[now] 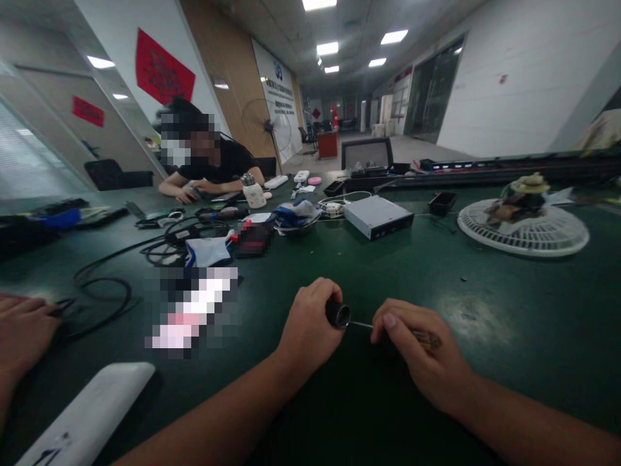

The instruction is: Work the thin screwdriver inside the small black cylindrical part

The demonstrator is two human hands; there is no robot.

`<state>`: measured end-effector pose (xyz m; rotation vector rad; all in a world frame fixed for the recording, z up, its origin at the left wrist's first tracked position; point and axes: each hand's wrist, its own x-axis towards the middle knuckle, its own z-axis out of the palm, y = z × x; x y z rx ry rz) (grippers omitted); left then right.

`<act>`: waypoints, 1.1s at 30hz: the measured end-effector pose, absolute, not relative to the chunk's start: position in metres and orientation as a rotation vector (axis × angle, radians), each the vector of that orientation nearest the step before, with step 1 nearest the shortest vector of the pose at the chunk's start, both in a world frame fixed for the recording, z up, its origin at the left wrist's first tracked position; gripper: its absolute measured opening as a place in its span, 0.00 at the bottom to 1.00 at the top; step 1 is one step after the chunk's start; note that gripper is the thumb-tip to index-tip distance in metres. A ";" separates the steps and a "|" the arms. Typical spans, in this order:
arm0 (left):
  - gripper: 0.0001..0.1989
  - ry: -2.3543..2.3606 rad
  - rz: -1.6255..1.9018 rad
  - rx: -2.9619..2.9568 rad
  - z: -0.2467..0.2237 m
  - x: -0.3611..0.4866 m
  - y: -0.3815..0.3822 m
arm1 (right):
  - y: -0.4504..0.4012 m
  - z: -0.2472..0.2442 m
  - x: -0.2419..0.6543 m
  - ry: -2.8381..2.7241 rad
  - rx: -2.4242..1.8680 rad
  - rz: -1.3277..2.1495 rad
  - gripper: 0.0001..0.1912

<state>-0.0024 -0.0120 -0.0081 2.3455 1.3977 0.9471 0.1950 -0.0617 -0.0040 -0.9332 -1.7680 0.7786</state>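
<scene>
Gripping black cylinder (338,314), left fingers (330,288); holding screwdriver (429,338), right fingers (405,310); dark green table (388,272), lit office (509,71)

This is an office, with a workshop's clutter on its green table (369,272). Panel lights (327,48) line the ceiling at twelve o'clock; a company-style wall sign (281,87) with logo and lettering stands between eleven and twelve; a mesh-backed chair (367,155) sits towards one; window blinds (24,162) hang just past nine. The workshop side shows in tangled cables (187,232) near nine and a grey metal box (376,215) near three.
</scene>
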 end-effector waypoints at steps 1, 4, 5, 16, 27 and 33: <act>0.10 1.391 0.946 2.351 -0.008 -0.002 -0.012 | -0.061 -0.005 0.195 -1.737 -0.953 0.754 0.18; 0.10 1.375 0.939 2.357 -0.008 -0.002 -0.012 | -0.061 -0.005 0.195 -1.722 -0.928 0.751 0.17; 0.10 1.377 0.940 2.357 -0.008 -0.002 -0.012 | -0.061 -0.004 0.195 -1.744 -0.902 0.772 0.16; 0.10 1.378 0.927 2.372 -0.010 -0.003 -0.012 | -0.062 -0.004 0.195 -1.768 -0.906 0.763 0.17; 0.10 1.360 0.916 2.393 -0.009 -0.003 -0.012 | -0.062 -0.004 0.195 -1.752 -0.933 0.749 0.17; 0.10 1.371 0.920 2.405 -0.009 -0.003 -0.012 | -0.063 -0.002 0.195 -1.846 -0.823 0.825 0.16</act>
